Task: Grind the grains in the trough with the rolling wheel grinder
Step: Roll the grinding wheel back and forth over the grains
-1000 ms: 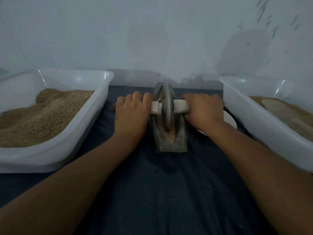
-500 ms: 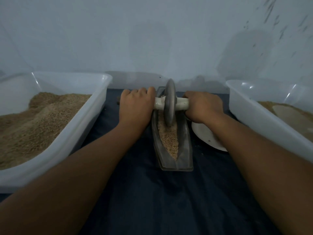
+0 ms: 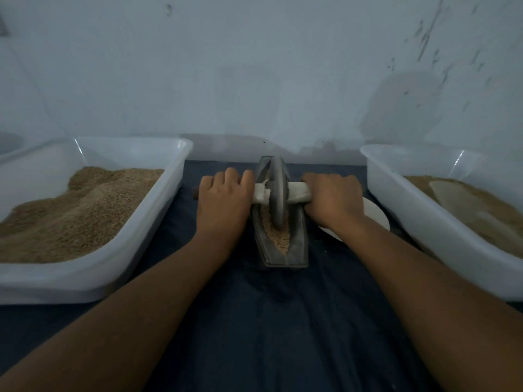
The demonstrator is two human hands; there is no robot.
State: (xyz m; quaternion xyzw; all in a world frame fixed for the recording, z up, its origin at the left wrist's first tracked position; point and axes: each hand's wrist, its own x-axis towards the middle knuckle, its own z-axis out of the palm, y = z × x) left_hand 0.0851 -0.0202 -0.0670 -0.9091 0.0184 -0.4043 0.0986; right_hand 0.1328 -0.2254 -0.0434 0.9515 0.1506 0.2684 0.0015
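Observation:
A grey boat-shaped trough (image 3: pixel 297 250) lies lengthwise on the dark cloth in the middle, with pale grains (image 3: pixel 278 239) in its groove. The grey grinding wheel (image 3: pixel 277 193) stands upright in the trough's middle to far part, on a handle wrapped in white cloth (image 3: pixel 297 192). My left hand (image 3: pixel 223 199) grips the handle's left end and my right hand (image 3: pixel 331 199) grips its right end. The grains under the wheel are hidden.
A white plastic tub (image 3: pixel 93 278) heaped with brown grain sits at the left. Another white tub (image 3: pixel 418 222) with brown grain and a pale scoop-like piece (image 3: pixel 458 196) stands at the right. A white plate (image 3: pixel 373 219) lies beside the trough, under my right wrist. A wall rises behind.
The wheel rolled toward the trough's far end half a second ago and has now come back toward me to its middle. Both hands kept their grip on the handle.

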